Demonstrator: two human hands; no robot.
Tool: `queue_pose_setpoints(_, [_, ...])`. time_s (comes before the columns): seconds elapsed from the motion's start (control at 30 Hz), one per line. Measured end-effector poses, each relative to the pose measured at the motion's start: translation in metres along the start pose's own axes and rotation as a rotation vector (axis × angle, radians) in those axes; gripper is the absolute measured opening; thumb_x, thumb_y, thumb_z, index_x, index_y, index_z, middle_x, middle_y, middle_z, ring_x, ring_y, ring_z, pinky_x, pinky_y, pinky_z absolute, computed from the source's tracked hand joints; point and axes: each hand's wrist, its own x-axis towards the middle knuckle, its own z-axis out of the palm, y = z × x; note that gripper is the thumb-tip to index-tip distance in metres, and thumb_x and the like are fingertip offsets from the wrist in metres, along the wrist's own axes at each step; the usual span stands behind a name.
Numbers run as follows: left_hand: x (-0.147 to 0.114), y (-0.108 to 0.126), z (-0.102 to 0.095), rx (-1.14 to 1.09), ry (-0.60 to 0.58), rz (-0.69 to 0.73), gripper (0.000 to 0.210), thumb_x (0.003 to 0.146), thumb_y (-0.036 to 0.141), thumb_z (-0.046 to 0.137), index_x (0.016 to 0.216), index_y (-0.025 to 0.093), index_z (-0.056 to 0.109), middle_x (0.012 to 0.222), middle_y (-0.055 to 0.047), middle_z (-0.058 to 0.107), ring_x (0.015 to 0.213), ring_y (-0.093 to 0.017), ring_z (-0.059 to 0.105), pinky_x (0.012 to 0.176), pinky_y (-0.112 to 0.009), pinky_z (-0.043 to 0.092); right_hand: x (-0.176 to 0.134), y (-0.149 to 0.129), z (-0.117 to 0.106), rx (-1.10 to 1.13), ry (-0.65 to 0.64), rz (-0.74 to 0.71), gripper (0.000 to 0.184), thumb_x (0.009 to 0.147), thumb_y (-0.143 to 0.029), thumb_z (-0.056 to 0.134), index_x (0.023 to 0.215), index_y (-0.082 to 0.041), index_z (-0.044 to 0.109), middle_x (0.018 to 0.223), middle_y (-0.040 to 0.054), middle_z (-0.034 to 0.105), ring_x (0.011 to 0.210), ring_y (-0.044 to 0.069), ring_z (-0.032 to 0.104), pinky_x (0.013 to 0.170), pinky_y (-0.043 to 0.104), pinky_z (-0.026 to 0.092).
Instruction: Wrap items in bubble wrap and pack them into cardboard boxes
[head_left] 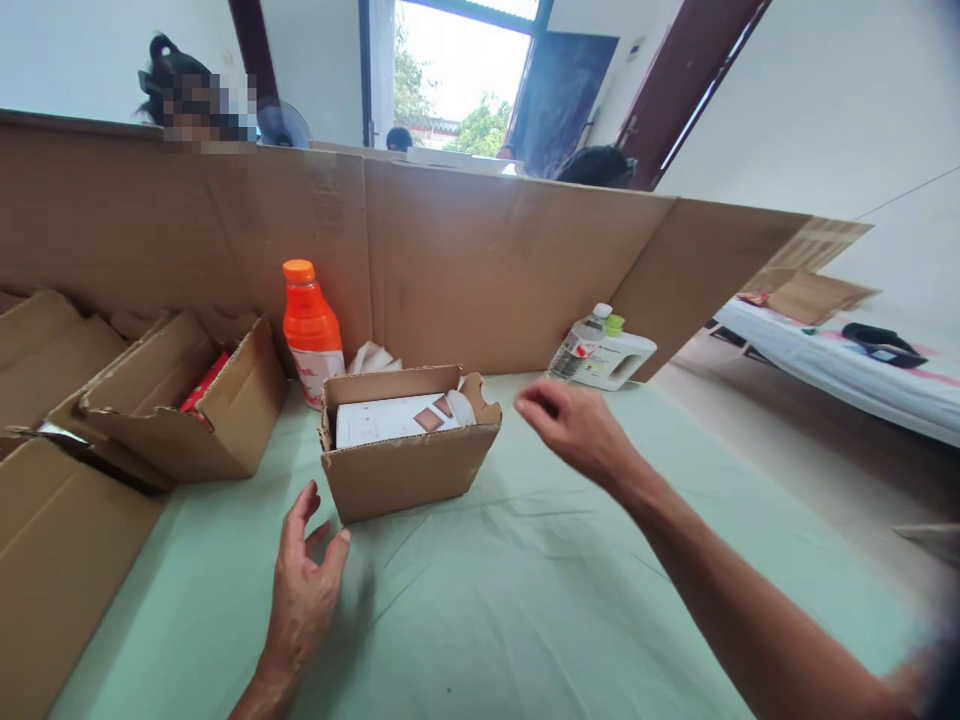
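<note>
L hand is open & empty, just off the near-left corner of the cardboard box; R hand hangs to its right, fingertips bunched, can't tell if closed on anything. Box sits mid-table w/ a white carton inside, lower part hidden, print too small to read. Orange bottle behind has prob. pink lettering, illegible; clear bottle partly hides the white jug.

The middle box is matt cardboard, the orange bottle smooth plastic.
</note>
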Motion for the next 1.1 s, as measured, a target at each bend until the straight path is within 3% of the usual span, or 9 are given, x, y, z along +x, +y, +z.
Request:
queue_pose_setpoints(0.07, [0.005, -0.001, -0.002, -0.018, -0.023, -0.032, 0.072, 0.081, 0.037, 0.066, 0.147, 0.025, 0.039, 0.152, -0.013, 0.041, 0.137, -0.032, 0.045, 0.107, -0.047, 0.046, -0.022, 0.019, 0.034, 0.230, -0.083, 0.039, 0.031, 0.088, -0.034, 0.054, 0.110, -0.016, 0.065, 0.095, 0.0070, 0.074, 0.077, 0.018, 0.066, 0.067, 0.028, 0.047])
queue_pose_setpoints(0.13, [0.011, 0.001, 0.000, -0.037, -0.065, -0.020, 0.074, 0.079, 0.037, 0.067, 0.147, 0.025, 0.040, 0.150, -0.013, 0.045, 0.138, -0.031, 0.045, 0.107, -0.046, 0.047, -0.033, 0.024, 0.075, 0.409, -0.172, 0.051, 0.054, 0.082, -0.035, 0.062, 0.131, -0.016, 0.054, 0.114, 0.0106, 0.070, 0.082, 0.019, 0.066, 0.068, 0.029, 0.049])
queue_pose_setpoints(0.23, [0.017, 0.012, 0.014, -0.068, -0.106, 0.019, 0.073, 0.077, 0.036, 0.066, 0.145, 0.021, 0.042, 0.141, -0.013, 0.053, 0.135, -0.031, 0.048, 0.106, -0.044, 0.048, -0.035, 0.016, 0.113, 0.536, -0.180, 0.071, 0.060, 0.081, -0.035, 0.062, 0.135, -0.016, 0.049, 0.114, 0.0102, 0.070, 0.076, 0.018, 0.063, 0.069, 0.031, 0.050])
queue_pose_setpoints(0.4, [-0.008, 0.021, 0.044, -0.118, -0.178, -0.003, 0.071, 0.075, 0.038, 0.066, 0.140, 0.016, 0.047, 0.135, -0.014, 0.059, 0.127, -0.028, 0.055, 0.106, -0.042, 0.047, -0.079, 0.026, 0.095, 0.503, -0.031, 0.189, 0.037, 0.084, -0.040, 0.057, 0.114, -0.018, 0.059, 0.089, 0.0059, 0.070, 0.066, 0.020, 0.061, 0.065, 0.035, 0.052])
queue_pose_setpoints(0.53, [-0.046, 0.004, 0.019, -0.132, -0.196, -0.106, 0.074, 0.072, 0.043, 0.072, 0.138, 0.020, 0.049, 0.134, -0.013, 0.060, 0.118, -0.029, 0.062, 0.096, -0.039, 0.054, -0.145, 0.021, 0.088, 0.495, 0.064, 0.206, 0.027, 0.085, -0.043, 0.058, 0.103, -0.023, 0.061, 0.087, 0.0079, 0.068, 0.073, 0.026, 0.063, 0.067, 0.041, 0.055])
queue_pose_setpoints(0.73, [-0.057, -0.010, -0.057, -0.091, -0.084, -0.145, 0.062, 0.072, 0.044, 0.076, 0.127, 0.024, 0.057, 0.122, -0.008, 0.068, 0.117, -0.028, 0.062, 0.093, -0.033, 0.054, -0.184, -0.016, 0.125, 0.686, -0.048, -0.001, 0.062, 0.085, -0.029, 0.059, 0.145, -0.033, 0.041, 0.129, 0.0111, 0.060, 0.112, 0.031, 0.060, 0.083, 0.044, 0.057])
queue_pose_setpoints(0.87, [-0.061, -0.010, -0.070, -0.033, -0.008, -0.184, 0.066, 0.066, 0.048, 0.078, 0.125, 0.025, 0.058, 0.128, -0.008, 0.065, 0.120, -0.028, 0.059, 0.094, -0.036, 0.053, -0.177, 0.009, 0.126, 0.746, -0.157, -0.080, 0.085, 0.084, -0.040, 0.070, 0.154, -0.032, 0.024, 0.156, 0.0135, 0.035, 0.138, 0.034, 0.041, 0.102, 0.050, 0.048])
queue_pose_setpoints(0.97, [-0.061, -0.017, -0.075, 0.088, 0.066, -0.195, 0.071, 0.063, 0.054, 0.077, 0.125, 0.025, 0.058, 0.124, -0.008, 0.066, 0.103, -0.024, 0.064, 0.081, -0.033, 0.055, -0.157, 0.026, 0.126, 0.841, -0.239, -0.128, 0.115, 0.071, -0.055, 0.081, 0.159, -0.029, 0.011, 0.164, 0.0157, 0.015, 0.148, 0.037, 0.023, 0.111, 0.053, 0.039])
queue_pose_setpoints(1.1, [-0.057, -0.023, -0.077, 0.146, 0.050, -0.284, 0.075, 0.058, 0.060, 0.078, 0.121, 0.022, 0.060, 0.091, -0.004, 0.071, 0.073, -0.019, 0.065, 0.065, -0.031, 0.053, -0.131, 0.026, 0.134, 0.984, -0.348, -0.196, 0.132, 0.060, -0.061, 0.086, 0.160, -0.026, 0.006, 0.163, 0.0179, 0.019, 0.146, 0.039, 0.027, 0.114, 0.054, 0.033])
